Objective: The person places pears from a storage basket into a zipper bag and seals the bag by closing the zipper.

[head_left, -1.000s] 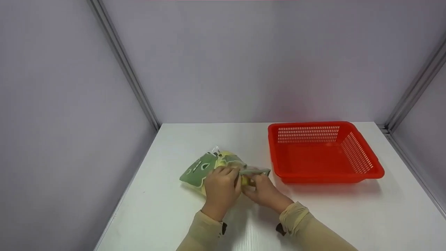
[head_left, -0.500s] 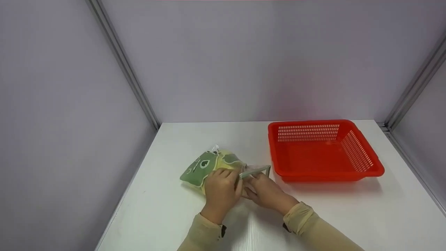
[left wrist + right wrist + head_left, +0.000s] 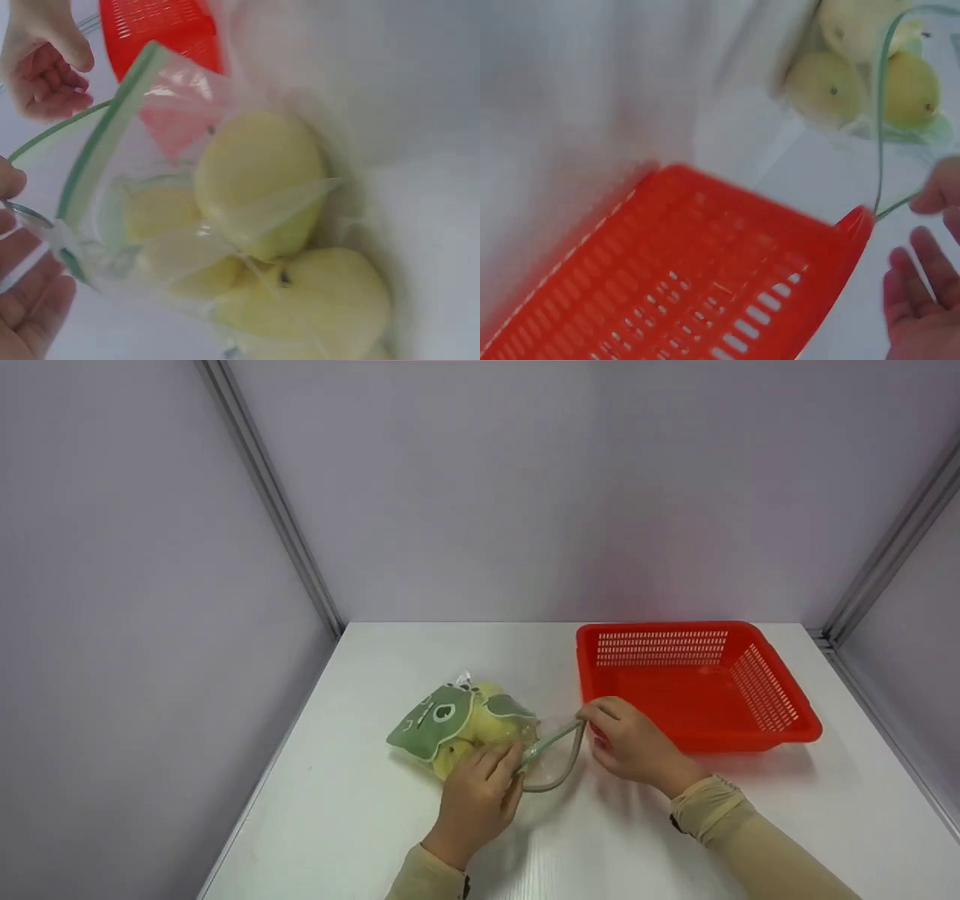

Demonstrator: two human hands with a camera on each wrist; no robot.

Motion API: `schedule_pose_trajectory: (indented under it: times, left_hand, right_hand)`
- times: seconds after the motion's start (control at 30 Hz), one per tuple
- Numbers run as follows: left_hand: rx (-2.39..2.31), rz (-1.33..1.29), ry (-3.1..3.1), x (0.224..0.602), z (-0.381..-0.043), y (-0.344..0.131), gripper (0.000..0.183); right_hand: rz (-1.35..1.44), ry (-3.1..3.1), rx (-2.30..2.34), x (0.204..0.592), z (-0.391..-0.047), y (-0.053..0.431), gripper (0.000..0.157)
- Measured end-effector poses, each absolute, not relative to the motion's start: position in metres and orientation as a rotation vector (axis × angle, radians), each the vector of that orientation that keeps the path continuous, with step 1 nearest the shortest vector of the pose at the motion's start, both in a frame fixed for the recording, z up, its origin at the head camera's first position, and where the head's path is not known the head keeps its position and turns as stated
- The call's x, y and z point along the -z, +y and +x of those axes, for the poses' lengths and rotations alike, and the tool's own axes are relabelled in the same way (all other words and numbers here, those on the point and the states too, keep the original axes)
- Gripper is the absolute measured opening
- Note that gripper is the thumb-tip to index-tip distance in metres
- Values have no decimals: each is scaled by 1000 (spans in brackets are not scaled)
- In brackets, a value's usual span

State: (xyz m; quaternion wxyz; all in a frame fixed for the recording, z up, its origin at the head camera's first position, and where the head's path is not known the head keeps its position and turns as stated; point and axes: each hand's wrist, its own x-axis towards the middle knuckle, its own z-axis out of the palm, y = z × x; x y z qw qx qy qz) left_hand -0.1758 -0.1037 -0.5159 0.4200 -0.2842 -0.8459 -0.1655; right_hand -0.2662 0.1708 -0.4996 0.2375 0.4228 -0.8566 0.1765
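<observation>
A clear zip bag (image 3: pixel 442 716) with a green cartoon face and a green rim lies on the white table. Inside it are several pale yellow round fruits (image 3: pixel 259 184), which look like pears. My left hand (image 3: pixel 478 799) holds the near side of the bag's mouth, its rim between thumb and fingers in the left wrist view. The mouth gapes to the right. My right hand (image 3: pixel 634 741) is at the mouth's far right corner, beside the basket. Its fingers are loosely bent with nothing between them, and the left wrist view shows it apart from the rim.
A red plastic basket (image 3: pixel 697 741) with slotted walls stands at the right rear, with no contents visible. Its left edge is close to my right hand. Pale panels (image 3: pixel 487 495) enclose the table at the back and sides.
My right hand has come out of the bag's mouth and moved right, toward the basket. The mouth has spread wider. My left hand has stayed on the rim, slightly lower.
</observation>
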Motion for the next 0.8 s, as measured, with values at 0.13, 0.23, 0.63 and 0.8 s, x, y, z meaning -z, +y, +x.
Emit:
schedule_pose_trajectory:
  times: [0.13, 0.23, 0.63, 0.8]
  left_hand:
    - [409, -840, -2164, 531, -168, -117, 58]
    - [391, -900, -2205, 540, -164, -127, 64]
    - [337, -808, -2113, 549, -162, -144, 13]
    - [360, -782, -2060, 540, -165, -151, 7]
  right_hand:
    - [1205, -2421, -469, 503, -278, 172, 54]
    - [1193, -2398, -476, 506, -283, 170, 51]
    - [1126, -2330, -498, 508, -288, 163, 24]
    - [1150, -2307, -500, 506, -288, 161, 19]
